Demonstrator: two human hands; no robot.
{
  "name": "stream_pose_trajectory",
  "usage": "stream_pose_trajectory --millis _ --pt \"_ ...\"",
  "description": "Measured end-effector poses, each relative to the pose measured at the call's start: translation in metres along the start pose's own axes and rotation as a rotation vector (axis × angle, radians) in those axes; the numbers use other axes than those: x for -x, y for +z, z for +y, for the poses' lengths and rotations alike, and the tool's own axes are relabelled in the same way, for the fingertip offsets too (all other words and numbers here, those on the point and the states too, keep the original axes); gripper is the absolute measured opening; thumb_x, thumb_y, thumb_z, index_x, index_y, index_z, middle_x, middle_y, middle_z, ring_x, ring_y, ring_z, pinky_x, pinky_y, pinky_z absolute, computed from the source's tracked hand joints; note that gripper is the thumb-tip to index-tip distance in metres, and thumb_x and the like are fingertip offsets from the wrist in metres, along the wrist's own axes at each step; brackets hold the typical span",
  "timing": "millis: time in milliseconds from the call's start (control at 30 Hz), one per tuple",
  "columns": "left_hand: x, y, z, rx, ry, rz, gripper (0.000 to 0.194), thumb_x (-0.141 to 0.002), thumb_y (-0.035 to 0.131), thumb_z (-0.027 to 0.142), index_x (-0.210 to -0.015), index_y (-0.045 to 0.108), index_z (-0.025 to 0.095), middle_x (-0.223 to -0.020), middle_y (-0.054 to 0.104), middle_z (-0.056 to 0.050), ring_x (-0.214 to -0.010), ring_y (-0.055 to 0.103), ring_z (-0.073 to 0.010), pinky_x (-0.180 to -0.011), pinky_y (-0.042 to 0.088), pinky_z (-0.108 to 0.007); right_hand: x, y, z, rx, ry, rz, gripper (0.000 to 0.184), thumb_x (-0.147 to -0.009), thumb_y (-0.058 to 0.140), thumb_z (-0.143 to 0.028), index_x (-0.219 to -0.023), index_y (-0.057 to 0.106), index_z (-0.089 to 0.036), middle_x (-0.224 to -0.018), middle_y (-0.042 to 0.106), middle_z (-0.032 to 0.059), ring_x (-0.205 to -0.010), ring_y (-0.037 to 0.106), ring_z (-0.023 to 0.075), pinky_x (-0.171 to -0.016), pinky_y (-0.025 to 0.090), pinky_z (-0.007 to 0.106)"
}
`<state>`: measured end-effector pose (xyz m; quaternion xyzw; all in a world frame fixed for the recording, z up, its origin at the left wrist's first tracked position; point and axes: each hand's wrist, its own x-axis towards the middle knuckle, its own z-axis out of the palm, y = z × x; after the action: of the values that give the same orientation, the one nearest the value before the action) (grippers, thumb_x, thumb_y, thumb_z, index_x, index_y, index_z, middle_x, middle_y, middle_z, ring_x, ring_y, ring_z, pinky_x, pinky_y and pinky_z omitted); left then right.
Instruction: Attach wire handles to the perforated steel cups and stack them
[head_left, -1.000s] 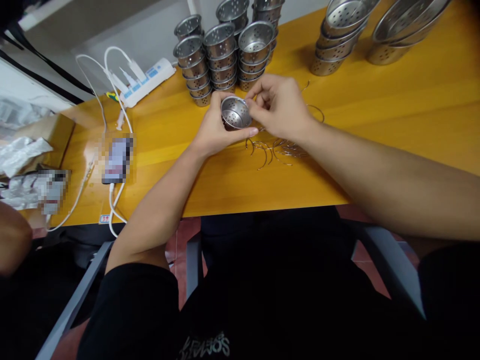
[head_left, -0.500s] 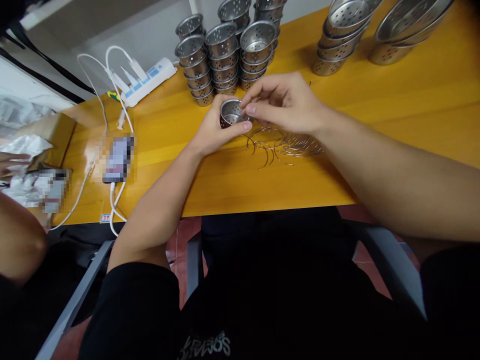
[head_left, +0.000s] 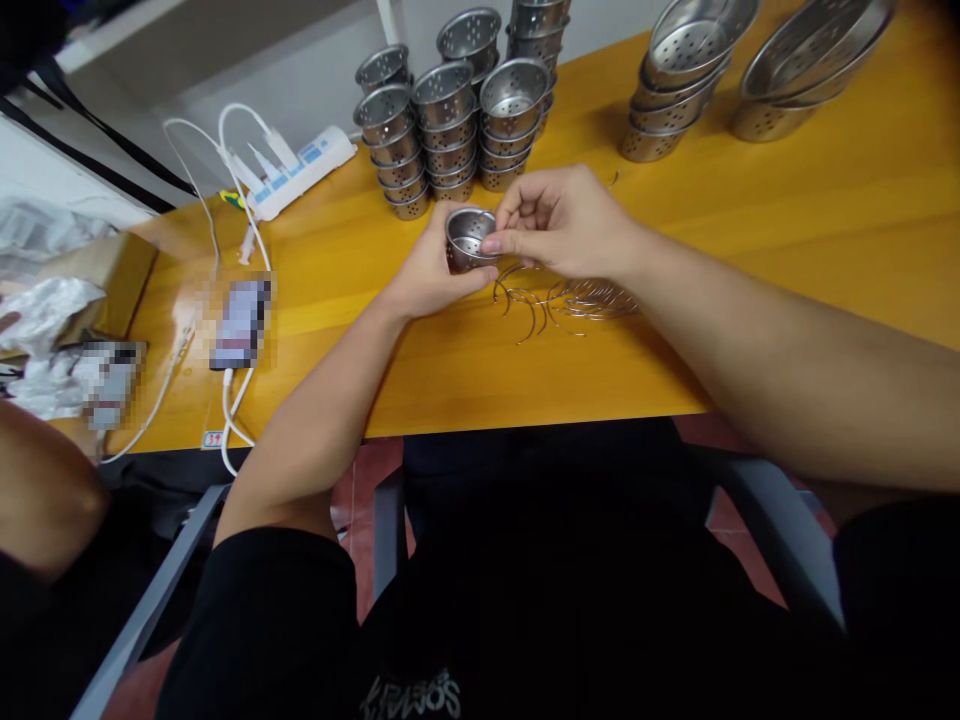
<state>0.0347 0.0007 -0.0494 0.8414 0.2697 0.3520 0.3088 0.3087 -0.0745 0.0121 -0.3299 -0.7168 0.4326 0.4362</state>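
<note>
My left hand (head_left: 435, 268) is wrapped round a small perforated metal cup (head_left: 469, 236), its thumb along the near side. The cup's mouth tilts up towards me, and holes show in its wall and bottom. At the cup's right rim, thumb and fingers of my right hand (head_left: 551, 222) are pinched together; whatever lies between them is too small to make out. Just below my right hand, a loose pile of thin curved metal wires (head_left: 592, 300) lies on the wooden table (head_left: 480, 385), partly hidden by the hand and forearm.
Stacks of perforated metal cups (head_left: 450, 133) stand behind my hands, with wider stacked cups (head_left: 667, 110) and large tilted bowls (head_left: 795, 95) at the back right. To the left are a power strip (head_left: 304, 172), a phone (head_left: 240, 322) with white cables, and another person's arm (head_left: 45, 490).
My right hand has come slightly down, its fingers closing more tightly at the cup's rim. The left hand still holds the cup. The view has shifted a little.
</note>
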Motion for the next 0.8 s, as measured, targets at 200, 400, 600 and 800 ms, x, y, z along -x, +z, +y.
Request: stream_pose_trajectory --millis 200,400,600,800 --pt "0.000 -0.003 -0.003 0.016 -0.012 -0.006 0.085 -0.095 0.108 0.058 -0.160 0.062 0.029 -0.145 0.073 -0.009 -0.137 0.080 -0.0338 -0.132 0.068 -0.060 0.000 0.004 -0.003 -0.005 -0.037 0.018 0.073 -0.088 0.119 -0.092 -0.098 0.076 -0.033 -0.091 0.079 0.0045 -0.087 0.076 0.0293 -0.084 0.078 0.052" --pt "-0.001 0.000 -0.008 -0.011 0.032 -0.005 0.087 -0.100 0.106 0.064 -0.165 0.059 0.029 -0.147 0.074 -0.008 -0.138 0.084 -0.0333 -0.130 0.070 -0.057 0.001 0.001 -0.001 0.034 -0.063 0.032 0.074 -0.091 0.114 -0.097 -0.108 0.082 -0.033 -0.097 0.080 0.0056 -0.095 0.078 0.0309 -0.087 0.079 0.052" --pt "-0.001 -0.004 -0.018 -0.041 0.026 0.049 0.097 -0.099 0.107 0.082 -0.166 0.059 0.032 -0.147 0.081 -0.010 -0.136 0.088 -0.0337 -0.121 0.075 -0.054 0.002 -0.008 0.002 0.287 -0.202 0.163 0.049 -0.119 0.097 -0.079 -0.129 0.088 -0.032 -0.121 0.087 0.0098 -0.088 0.075 0.0251 -0.082 0.071 0.045" --pt "-0.001 -0.008 -0.026 0.024 0.002 0.056 0.109 -0.093 0.090 0.112 -0.169 0.059 0.039 -0.154 0.080 -0.010 -0.144 0.085 -0.0363 -0.126 0.072 -0.059 0.007 -0.010 -0.009 0.350 -0.157 0.129 0.034 -0.111 0.101 -0.069 -0.123 0.090 -0.039 -0.135 0.085 0.0113 -0.114 0.080 0.0370 -0.094 0.078 0.054"
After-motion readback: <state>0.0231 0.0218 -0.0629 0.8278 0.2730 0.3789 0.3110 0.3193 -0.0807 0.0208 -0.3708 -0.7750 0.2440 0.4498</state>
